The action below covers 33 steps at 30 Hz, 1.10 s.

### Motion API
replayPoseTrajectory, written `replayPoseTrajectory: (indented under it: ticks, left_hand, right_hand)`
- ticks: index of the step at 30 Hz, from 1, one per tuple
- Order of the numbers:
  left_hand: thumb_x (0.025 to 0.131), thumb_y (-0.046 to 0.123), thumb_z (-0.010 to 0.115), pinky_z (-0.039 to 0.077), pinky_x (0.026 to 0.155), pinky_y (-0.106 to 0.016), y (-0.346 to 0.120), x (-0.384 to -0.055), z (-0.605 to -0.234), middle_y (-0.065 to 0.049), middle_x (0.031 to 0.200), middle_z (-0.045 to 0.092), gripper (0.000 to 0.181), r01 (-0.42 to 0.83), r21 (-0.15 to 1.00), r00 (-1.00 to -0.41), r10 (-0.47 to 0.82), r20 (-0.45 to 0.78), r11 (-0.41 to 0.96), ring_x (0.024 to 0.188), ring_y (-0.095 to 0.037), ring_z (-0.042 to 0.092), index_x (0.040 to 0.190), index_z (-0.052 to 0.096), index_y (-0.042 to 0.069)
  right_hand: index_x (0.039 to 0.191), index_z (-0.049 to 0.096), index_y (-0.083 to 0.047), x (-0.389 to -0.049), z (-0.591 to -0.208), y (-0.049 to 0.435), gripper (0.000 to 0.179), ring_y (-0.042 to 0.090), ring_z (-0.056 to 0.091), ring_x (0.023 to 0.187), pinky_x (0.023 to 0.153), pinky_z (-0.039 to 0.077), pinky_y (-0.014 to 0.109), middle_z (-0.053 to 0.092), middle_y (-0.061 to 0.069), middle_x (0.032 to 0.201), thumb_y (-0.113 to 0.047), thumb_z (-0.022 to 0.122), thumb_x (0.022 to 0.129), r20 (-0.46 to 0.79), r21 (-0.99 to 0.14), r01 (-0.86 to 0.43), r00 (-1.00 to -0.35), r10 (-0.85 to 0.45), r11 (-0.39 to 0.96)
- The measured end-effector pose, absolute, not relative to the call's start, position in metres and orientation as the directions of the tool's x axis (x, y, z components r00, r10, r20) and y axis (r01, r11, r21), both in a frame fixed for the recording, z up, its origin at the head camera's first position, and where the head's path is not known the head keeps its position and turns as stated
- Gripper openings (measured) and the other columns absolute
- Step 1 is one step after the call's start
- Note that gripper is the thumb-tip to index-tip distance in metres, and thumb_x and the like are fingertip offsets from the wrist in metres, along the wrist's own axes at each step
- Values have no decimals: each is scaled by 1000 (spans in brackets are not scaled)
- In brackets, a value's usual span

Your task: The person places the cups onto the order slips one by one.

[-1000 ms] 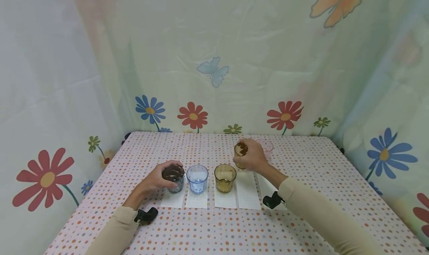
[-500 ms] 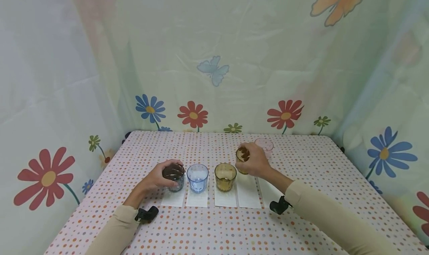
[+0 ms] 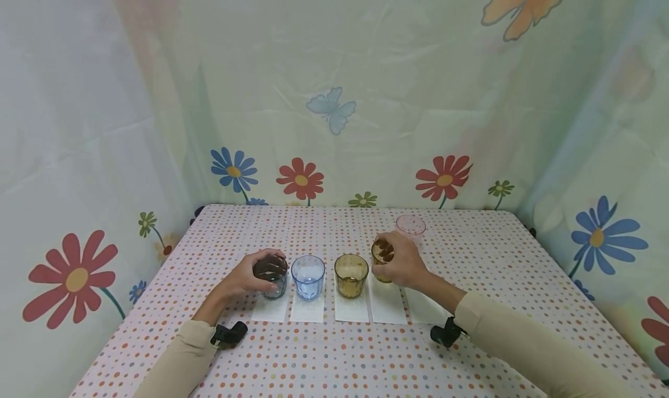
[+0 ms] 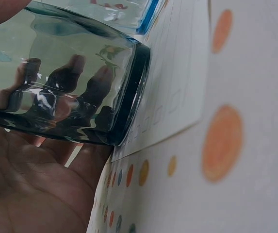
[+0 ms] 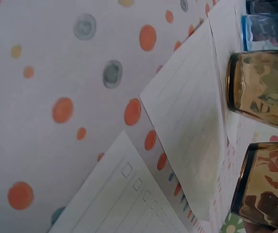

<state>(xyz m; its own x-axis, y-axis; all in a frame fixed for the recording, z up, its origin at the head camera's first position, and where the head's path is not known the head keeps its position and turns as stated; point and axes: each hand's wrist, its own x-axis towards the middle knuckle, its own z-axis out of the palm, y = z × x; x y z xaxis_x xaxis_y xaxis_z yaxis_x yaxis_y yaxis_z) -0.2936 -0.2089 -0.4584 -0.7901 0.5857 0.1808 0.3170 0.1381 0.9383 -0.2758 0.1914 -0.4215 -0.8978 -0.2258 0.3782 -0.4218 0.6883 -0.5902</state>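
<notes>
In the head view, my left hand (image 3: 245, 277) curls round a smoky blue-grey glass (image 3: 276, 290) at the left end of the row. The left wrist view shows this tumbler (image 4: 66, 92) standing on a paper slip, fingers visible through its wall. My right hand (image 3: 406, 262) grips an amber glass (image 3: 380, 272) by its sides, at the far end of the fourth paper slip (image 3: 388, 306). Seen from the right wrist, the gripped amber tumbler (image 5: 269, 189) is upright. Between my hands stand a clear blue glass (image 3: 308, 280) and another amber glass (image 3: 351, 279), each on its own slip.
A pink glass (image 3: 410, 225) stands farther back, just behind my right hand. The fifth paper slip (image 3: 425, 309) lies to the right of the row. Dotted cloth covers the table (image 3: 313, 363), and a flowered curtain (image 3: 334, 49) closes off the back and sides.
My right hand has drawn the amber glass toward me and slightly right, over the fourth slip. More of the pink glass shows now. The left hand has stayed in place.
</notes>
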Motion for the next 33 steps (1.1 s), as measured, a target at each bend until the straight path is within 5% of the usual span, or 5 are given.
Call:
replayPoseTrajectory:
  ticks: [33]
  left_hand:
    - [79, 4, 80, 51, 100, -37, -211, -293, -456, -25, 132, 60, 72, 318, 941, -780, 596, 191, 113, 120, -35, 61, 141, 45, -9]
  right_hand:
    - [124, 63, -5, -254, -439, 190, 58, 24, 61, 97, 82, 52, 40, 62, 7, 110, -14, 81, 69, 276, -614, -371, -928, -251, 697]
